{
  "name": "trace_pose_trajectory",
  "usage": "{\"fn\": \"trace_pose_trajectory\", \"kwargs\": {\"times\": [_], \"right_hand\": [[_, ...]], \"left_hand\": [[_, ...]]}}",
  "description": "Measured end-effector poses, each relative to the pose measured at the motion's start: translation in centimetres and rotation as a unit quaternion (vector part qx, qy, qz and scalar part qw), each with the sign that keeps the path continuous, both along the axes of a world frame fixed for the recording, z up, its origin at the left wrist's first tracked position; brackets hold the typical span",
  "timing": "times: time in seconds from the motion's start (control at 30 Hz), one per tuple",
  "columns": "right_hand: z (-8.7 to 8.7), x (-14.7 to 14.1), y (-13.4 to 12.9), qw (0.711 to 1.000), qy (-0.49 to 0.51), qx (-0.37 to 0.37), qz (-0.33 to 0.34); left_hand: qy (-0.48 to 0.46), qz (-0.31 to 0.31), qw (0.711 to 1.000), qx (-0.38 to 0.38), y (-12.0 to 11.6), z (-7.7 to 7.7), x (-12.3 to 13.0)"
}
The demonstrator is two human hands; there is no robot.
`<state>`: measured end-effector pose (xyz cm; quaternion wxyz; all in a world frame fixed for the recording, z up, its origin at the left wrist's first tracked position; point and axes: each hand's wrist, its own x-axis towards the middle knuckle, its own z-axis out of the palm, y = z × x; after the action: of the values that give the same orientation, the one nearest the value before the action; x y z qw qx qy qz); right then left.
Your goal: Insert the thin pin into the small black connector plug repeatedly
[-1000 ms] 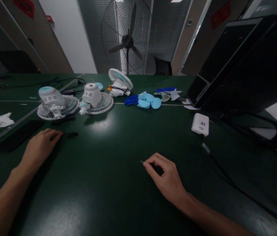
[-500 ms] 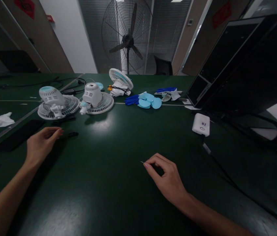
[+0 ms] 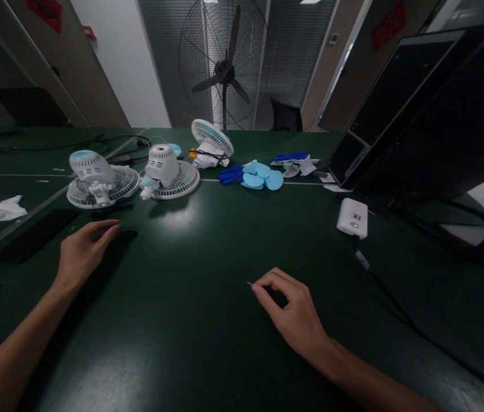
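My right hand rests on the dark green table, thumb and forefinger pinched on a thin pin-like piece that sticks out to the left. My left hand hovers just above the table with its fingers stretched forward, its fingertips beside a small black part. Behind it lie two white small fans face down, a left fan and a middle fan.
A third small fan stands farther back beside blue gloves and light-blue fan blades. A white box with a cable lies at right below a large black monitor. A black flat bar and a crumpled tissue lie at left.
My left hand has lifted off the table and moved forward and right toward the small black part, fingers straightening. My right hand has stayed where it was.
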<state>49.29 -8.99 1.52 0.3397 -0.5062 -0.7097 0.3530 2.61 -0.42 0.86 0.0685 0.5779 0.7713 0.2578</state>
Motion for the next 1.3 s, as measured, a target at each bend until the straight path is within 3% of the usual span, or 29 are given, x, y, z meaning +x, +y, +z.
{"fn": "trace_pose_trajectory", "kwargs": {"times": [0.17,0.4,1.3], "right_hand": [[-0.2,0.1,0.0,1.0,-0.007,0.006,-0.004],[-0.2,-0.1,0.1,1.0,-0.011,0.004,0.001],[0.1,-0.1,0.0,1.0,-0.016,0.013,-0.002]], "left_hand": [[0.002,-0.06,0.998,-0.016,0.1,-0.1,1.5],[-0.003,-0.031,0.999,-0.041,0.1,0.4,1.3],[-0.104,-0.047,0.989,-0.091,0.0,1.0,0.8]]}}
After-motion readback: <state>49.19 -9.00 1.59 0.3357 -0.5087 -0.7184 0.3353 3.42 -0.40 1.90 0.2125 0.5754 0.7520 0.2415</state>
